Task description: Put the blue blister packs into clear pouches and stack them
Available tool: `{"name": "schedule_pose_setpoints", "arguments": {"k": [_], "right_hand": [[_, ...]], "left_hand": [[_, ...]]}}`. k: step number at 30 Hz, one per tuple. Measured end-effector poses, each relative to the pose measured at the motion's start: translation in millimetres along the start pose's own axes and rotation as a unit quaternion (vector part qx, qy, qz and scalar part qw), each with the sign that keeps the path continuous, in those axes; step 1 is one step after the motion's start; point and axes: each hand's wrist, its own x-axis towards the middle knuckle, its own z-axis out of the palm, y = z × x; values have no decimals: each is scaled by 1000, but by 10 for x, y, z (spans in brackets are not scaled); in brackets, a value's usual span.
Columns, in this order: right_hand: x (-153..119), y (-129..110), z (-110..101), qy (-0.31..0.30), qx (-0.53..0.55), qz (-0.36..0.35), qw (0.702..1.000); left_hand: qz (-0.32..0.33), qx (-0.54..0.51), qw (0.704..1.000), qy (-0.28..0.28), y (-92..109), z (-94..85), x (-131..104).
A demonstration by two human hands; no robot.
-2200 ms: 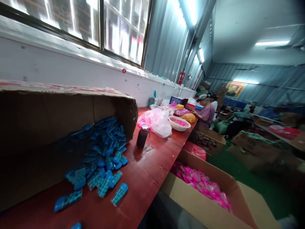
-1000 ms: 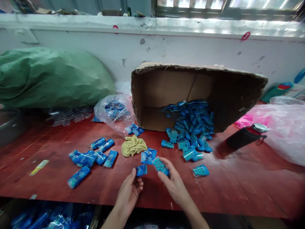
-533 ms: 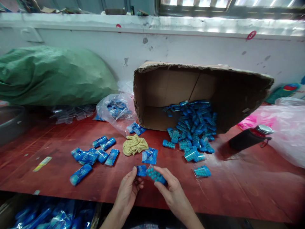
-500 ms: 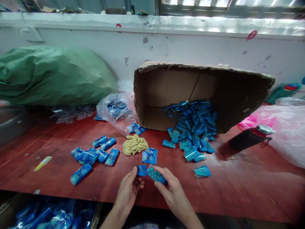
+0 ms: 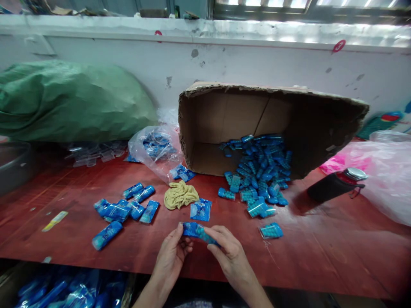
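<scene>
Between thumb and fingers, my left hand (image 5: 171,250) pinches a blue printed wrapper sleeve (image 5: 190,229). My right hand (image 5: 228,248) grips a small clear pack of turquoise beads (image 5: 205,235), tilted, with its left end at the sleeve's right end; whether it is inside the sleeve I cannot tell. Just beyond my hands lies a flat blue sleeve (image 5: 201,209), beside a crumpled yellow cloth (image 5: 181,194). Several sleeved packs (image 5: 120,211) are scattered on the left of the red table (image 5: 244,265). An unsleeved bead pack (image 5: 271,231) rests alone on the right.
A cardboard box (image 5: 205,158) on its side spills a heap of bead packs (image 5: 263,167). A black bottle (image 5: 334,186) stands right of it. On the left are a clear bag of sleeves (image 5: 157,147) and a big green sack (image 5: 77,102). Below the table edge sit blue packs (image 5: 70,291).
The bead pack in my right hand has come up against the sleeve and lines up more with it. The sleeve appears longer and flatter in view.
</scene>
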Motion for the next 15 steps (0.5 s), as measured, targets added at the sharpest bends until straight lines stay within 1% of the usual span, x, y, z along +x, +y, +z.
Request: {"name": "schedule_pose_setpoints", "arguments": {"k": [5,9,12,15], "right_hand": [[-2,56,0,8,-74,-38,997],[1,85,-3,-3,-118,-65,991],[6,61,-13,-12,-79,-43,996],[10,19,-14,-11,41,20,999]], "left_hand": [[-7,2,1000,9,6,-1,20],[-12,20,1000,15,11,6,8],[8,29,1000,-1,13,9,-7],[57,49,997,-16,12,3,-7]]}}
